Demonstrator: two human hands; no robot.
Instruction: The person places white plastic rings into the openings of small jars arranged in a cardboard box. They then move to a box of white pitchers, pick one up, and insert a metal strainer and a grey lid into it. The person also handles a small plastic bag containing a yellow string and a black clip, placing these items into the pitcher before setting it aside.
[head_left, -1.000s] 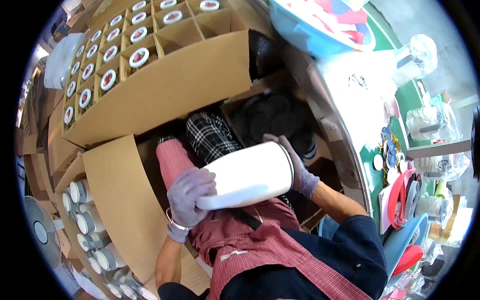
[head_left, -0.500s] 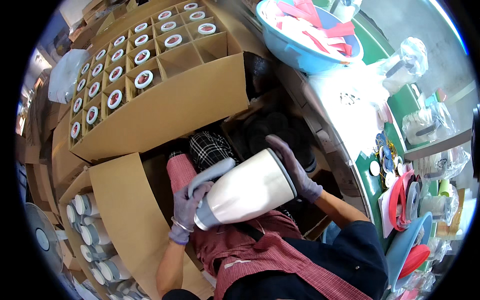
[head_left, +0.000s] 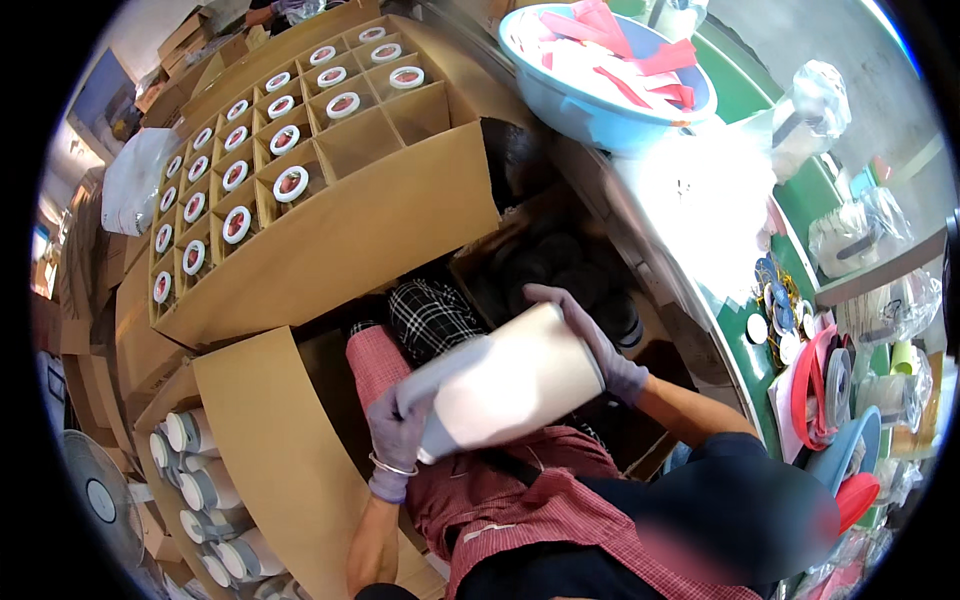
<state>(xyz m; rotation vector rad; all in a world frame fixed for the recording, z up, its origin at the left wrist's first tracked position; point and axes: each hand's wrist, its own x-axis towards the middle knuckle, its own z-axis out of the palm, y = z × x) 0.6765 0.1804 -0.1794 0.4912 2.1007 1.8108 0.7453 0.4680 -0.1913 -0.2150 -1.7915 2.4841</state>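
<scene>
Across my lap I hold a large white mug [head_left: 525, 385] with a grey handle and a grey narrow end. It lies tilted, its wide end up and to the right, and is somewhat blurred. My left hand [head_left: 397, 435], in a thin grey-purple glove, is closed round the handle side near the narrow end. My gloved right hand [head_left: 600, 350] is pressed along the wide end, with its fingers partly behind the mug. Below both hands is my red checked apron [head_left: 540, 480].
Ahead stands a carton [head_left: 340, 255] with dividers and several round-topped packs. At lower left, an open carton [head_left: 265, 440] holds several white-and-grey mugs. Dark round pieces [head_left: 555, 260] lie in a box beyond my right hand. A blue basin [head_left: 590, 115] sits on the right-hand table.
The right hand has curled closer round the mug's wide end. The mug has turned slightly, its handle now less distinct. The whole view has shifted a little.
</scene>
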